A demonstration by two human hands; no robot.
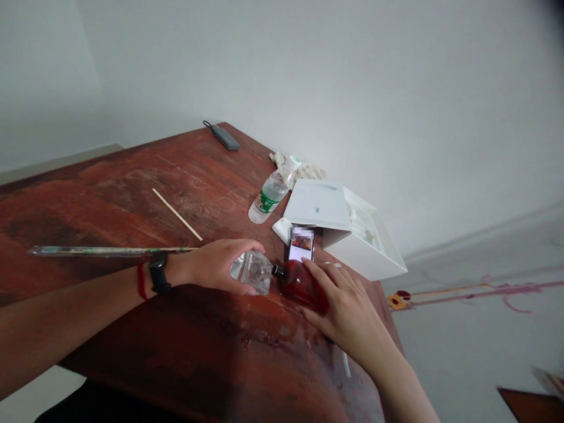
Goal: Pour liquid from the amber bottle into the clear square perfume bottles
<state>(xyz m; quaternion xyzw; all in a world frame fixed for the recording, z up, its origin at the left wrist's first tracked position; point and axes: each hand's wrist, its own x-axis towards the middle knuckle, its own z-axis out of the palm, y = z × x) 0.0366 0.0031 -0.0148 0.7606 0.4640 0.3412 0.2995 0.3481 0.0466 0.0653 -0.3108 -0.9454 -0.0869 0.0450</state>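
Observation:
My left hand [219,264] is wrapped round a clear plastic cup-like container [256,271], tilted with its wider end to the right. My right hand [350,302] grips a red see-through bottle [304,286], which lies tipped over. Its dark neck points left and is close to the clear container's rim; whether they touch I cannot tell. Wet drops [273,339] are spread on the wooden table [176,346] below the two. Just behind the red bottle, a phone [301,249] with its screen lit leans against a white box.
A labelled water bottle [269,197] stands behind my hands, near a crumpled cloth [311,170]. The white box [319,202] is at the right edge. Toward the left lie a thin wooden stick [176,213] and a wrapped long packet [97,251]. A grey device [225,138] sits at the far corner.

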